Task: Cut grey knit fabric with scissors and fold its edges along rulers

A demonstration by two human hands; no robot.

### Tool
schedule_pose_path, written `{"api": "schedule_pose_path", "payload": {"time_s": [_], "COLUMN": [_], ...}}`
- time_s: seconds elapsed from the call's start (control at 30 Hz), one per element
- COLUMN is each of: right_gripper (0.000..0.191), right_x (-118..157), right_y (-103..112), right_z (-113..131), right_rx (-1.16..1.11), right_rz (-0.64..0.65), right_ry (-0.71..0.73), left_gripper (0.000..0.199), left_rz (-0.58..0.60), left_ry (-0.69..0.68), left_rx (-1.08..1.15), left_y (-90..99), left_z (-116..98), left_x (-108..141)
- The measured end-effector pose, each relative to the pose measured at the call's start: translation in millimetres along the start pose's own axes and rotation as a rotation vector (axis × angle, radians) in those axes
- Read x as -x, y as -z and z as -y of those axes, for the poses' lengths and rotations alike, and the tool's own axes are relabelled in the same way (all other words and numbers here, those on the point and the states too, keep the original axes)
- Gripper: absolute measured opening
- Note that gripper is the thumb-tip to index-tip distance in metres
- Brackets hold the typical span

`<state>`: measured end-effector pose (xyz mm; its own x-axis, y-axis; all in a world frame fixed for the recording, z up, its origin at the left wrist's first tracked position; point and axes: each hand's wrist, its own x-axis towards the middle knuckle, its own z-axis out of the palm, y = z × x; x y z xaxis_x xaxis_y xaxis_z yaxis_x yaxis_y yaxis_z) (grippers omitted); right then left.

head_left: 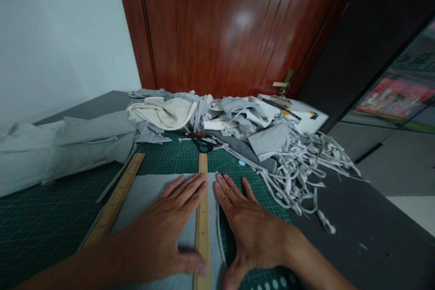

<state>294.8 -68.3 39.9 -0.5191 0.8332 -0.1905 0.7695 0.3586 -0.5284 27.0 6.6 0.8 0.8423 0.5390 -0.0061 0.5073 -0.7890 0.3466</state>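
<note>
A light grey piece of fabric point(149, 190) lies flat on the green cutting mat point(156, 156). Along its right part runs a wooden ruler point(203, 222), and a second wooden ruler point(117, 197) lies slanted along its left edge. My left hand point(173, 222) rests flat on the fabric, its fingertips and thumb touching the middle ruler. To the right of that ruler, my right hand point(251, 226) lies with fingers stretched out, its fingertips at the fabric's right edge. Neither hand grasps anything.
Black-handled scissors point(204, 142) lie beyond the fabric. Behind them are heaped grey and cream cloth pieces point(166, 113). Tangled fabric strips point(299, 172) spread over the right side. A grey fabric roll point(84, 145) lies at left; a white box point(306, 115) stands at the back right.
</note>
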Motion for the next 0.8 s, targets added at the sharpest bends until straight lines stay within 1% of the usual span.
{"api": "schedule_pose_path", "payload": {"time_s": [0.07, 0.17, 0.23, 0.37, 0.5, 0.6, 0.67, 0.8], "right_gripper": [0.165, 0.179, 0.184, 0.174, 0.181, 0.180, 0.180, 0.182], "right_x": [-4.2, -11.8, -14.2, -12.4, -12.8, -14.3, -14.6, -14.1], "right_y": [-1.2, -3.7, -4.4, -3.4, -1.9, -1.6, -1.7, -1.9], "right_z": [-3.0, -8.6, -10.0, -6.9, -6.7, -8.3, -8.8, -8.8], "right_rx": [0.010, 0.008, 0.008, 0.015, -0.010, -0.019, -0.024, -0.016], "right_rz": [0.017, 0.082, 0.118, 0.068, 0.117, 0.122, 0.126, 0.121], "right_ry": [-0.007, -0.047, -0.063, -0.042, -0.064, -0.065, -0.067, -0.069], "left_gripper": [0.138, 0.136, 0.135, 0.137, 0.140, 0.143, 0.143, 0.141], "left_rz": [0.021, 0.007, 0.004, 0.031, 0.058, 0.079, 0.068, 0.007], "left_ry": [0.009, -0.014, -0.025, -0.006, 0.029, 0.061, 0.055, 0.007], "left_rx": [-0.011, -0.003, 0.005, 0.002, -0.006, 0.011, 0.014, 0.016], "left_y": [1.2, 3.6, 4.4, 3.7, 4.7, 6.4, 6.1, 2.3], "left_z": [-1.2, -3.4, -4.6, -7.8, -13.4, -16.6, -16.4, -11.7], "left_x": [-0.3, -0.4, -0.7, -3.7, -8.8, -11.1, -11.0, -9.5]}}
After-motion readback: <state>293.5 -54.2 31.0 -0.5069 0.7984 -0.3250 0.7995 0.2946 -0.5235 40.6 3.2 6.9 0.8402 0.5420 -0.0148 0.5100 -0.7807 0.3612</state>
